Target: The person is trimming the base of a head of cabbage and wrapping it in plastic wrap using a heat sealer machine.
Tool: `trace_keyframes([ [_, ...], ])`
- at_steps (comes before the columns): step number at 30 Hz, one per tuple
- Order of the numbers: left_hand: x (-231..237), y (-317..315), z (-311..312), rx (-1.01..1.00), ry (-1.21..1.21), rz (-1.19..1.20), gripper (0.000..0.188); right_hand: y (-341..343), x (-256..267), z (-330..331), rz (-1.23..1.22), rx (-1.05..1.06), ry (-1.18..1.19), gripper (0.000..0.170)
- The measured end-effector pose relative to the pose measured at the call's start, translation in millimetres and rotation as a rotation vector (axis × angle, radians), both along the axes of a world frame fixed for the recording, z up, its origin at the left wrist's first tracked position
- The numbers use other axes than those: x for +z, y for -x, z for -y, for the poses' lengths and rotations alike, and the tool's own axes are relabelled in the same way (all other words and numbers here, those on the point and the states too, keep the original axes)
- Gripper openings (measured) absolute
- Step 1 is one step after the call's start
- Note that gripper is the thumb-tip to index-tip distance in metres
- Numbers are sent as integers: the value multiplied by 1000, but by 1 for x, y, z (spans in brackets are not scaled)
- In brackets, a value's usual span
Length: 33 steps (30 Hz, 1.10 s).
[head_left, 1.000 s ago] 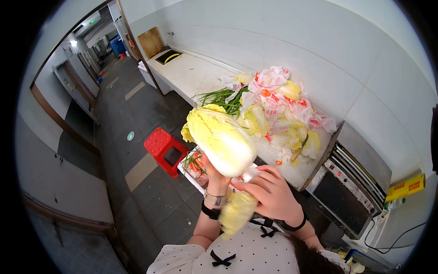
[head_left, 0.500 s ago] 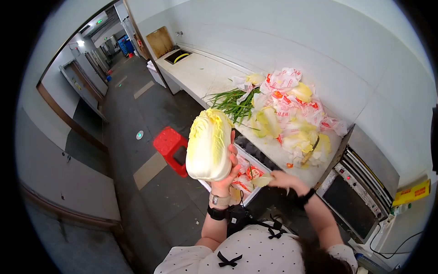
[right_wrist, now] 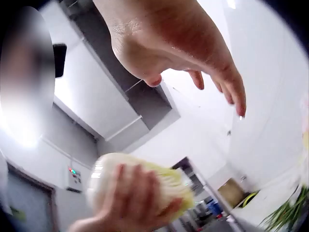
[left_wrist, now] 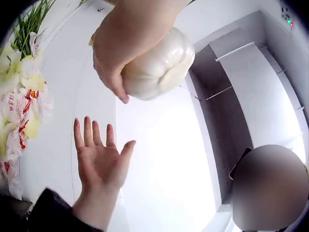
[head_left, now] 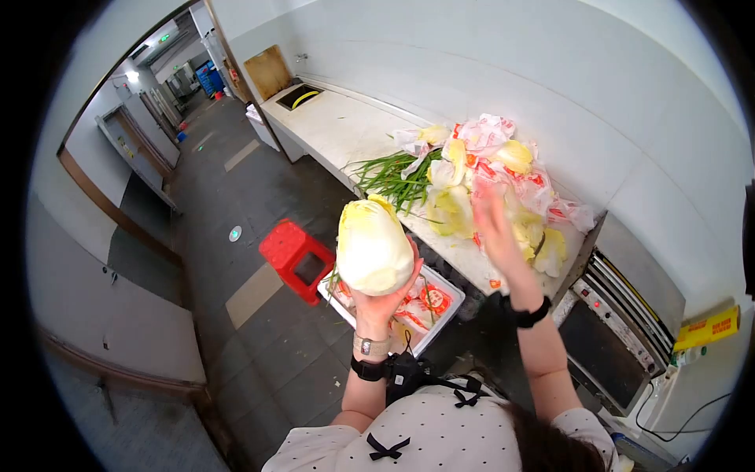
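Above the white box [head_left: 444, 321], left hand [head_left: 385, 304]: we see it gripping a cabbage [head_left: 373, 248], palm under the pale base, fingers curled up along the side.
Cabbage: we find it held in the air, tilted, its white base towards the wearer and its yellow leafy end pointing away.
Right hand [head_left: 499, 232]: we see it raised and blurred, well apart from the cabbage; the left wrist view shows its fingers straight and spread, thumb out.
Wrists: we make out a watch [head_left: 371, 346] and a black band [head_left: 370, 370] on the left, another black band [head_left: 527, 316] on the right.
Box: we see red-and-white bags [head_left: 435, 297] inside it.
Stool [head_left: 287, 248]: we place it, red, just beside the box.
Desk [head_left: 338, 130]: we see green stalks [head_left: 393, 179], loose cabbage leaves [head_left: 451, 211] and crumpled plastic bags [head_left: 487, 134] heaped near the wall.
Appliance [head_left: 609, 326]: we notice its red light, beyond the desk's near end.
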<state>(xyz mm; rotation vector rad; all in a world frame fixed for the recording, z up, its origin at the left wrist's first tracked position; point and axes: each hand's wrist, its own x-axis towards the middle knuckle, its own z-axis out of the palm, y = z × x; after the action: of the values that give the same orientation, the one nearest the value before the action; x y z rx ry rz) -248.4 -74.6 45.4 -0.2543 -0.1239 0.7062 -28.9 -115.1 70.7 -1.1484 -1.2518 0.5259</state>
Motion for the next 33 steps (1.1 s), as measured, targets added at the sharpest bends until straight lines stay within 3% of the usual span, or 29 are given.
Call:
trace_keyframes([
  [2,11,-6,2,78,-192,-243,69,23,-11,27,-512,357,187,55],
  [3,14,-10,2,113,-291,-365,69,32,-14,38,-510,410,189,57],
  [7,11,-25,5,-8,-209,-373,69,59,-24,65,-419,308,149,66],
  [11,8,-42,13,107,-351,-540,66,79,-25,74,-420,169,167,92],
  [12,6,-45,16,117,-374,-577,64,81,-25,72,-425,156,181,106],
  [16,9,-51,29,181,-504,-741,61,94,-34,67,-424,43,43,114],
  [18,18,-52,42,233,-608,-848,64,96,-37,63,-504,44,-52,114],
  [22,17,-53,48,282,-674,-729,77,93,-45,62,-633,-51,-31,110],
  [24,29,-51,52,339,-729,-630,85,91,-46,62,-840,120,-89,102],
  [28,37,-37,45,318,-1114,-675,90,84,-38,62,-1113,370,-228,99],
  [33,38,-32,37,273,-1141,-745,86,71,-40,56,-1170,407,-254,104],
])
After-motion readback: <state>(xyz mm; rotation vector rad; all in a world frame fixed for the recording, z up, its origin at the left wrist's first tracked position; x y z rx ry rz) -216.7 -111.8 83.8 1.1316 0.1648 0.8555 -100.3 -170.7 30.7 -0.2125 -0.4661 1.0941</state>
